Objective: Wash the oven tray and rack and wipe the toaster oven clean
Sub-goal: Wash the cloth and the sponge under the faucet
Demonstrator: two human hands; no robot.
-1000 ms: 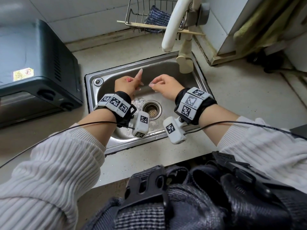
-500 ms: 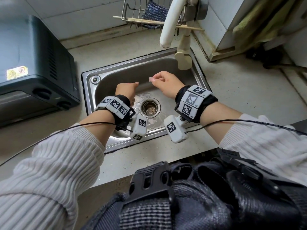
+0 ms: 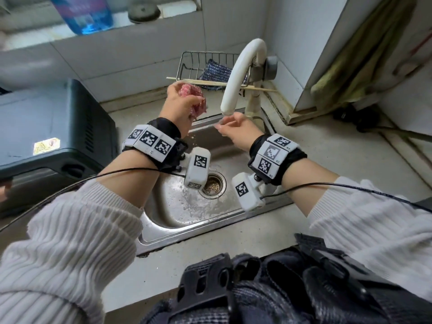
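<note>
- Toaster oven, the black metal box [image 3: 53, 136], sits on the pale counter [image 3: 327, 146] just left of the steel sink [image 3: 187, 213]; neither the oven tray nor the rack is visible from the head view, so I cannot tell where they lie
- Left hand [image 3: 180, 106] has its grip curled round a pink, glittery scrubbing pad [image 3: 195, 98], held above the sink's back rim and beside the white curved tap spout [image 3: 238, 73]
- Right hand [image 3: 236, 128] sits just under the spout's mouth, fingers loosely bent and holding nothing; whether water is running there is too blurred to tell
- My reading is that the step in hand is wetting or rinsing the pad before it is used on the oven parts
- To do it well, bring the pad right under the spout's mouth, over the basin and not over the back rim, so drips fall towards the round drain [image 3: 211, 184]
- Squeeze the pad over the sink until it stops dripping; a sodden pad could run water into the oven's side vents
- Keep both wrist bands and their thin black cables out of any stream
- A dark blue cloth [image 3: 215, 74] lies in the wire rack behind the tap, and looks handy for the wiping
</note>
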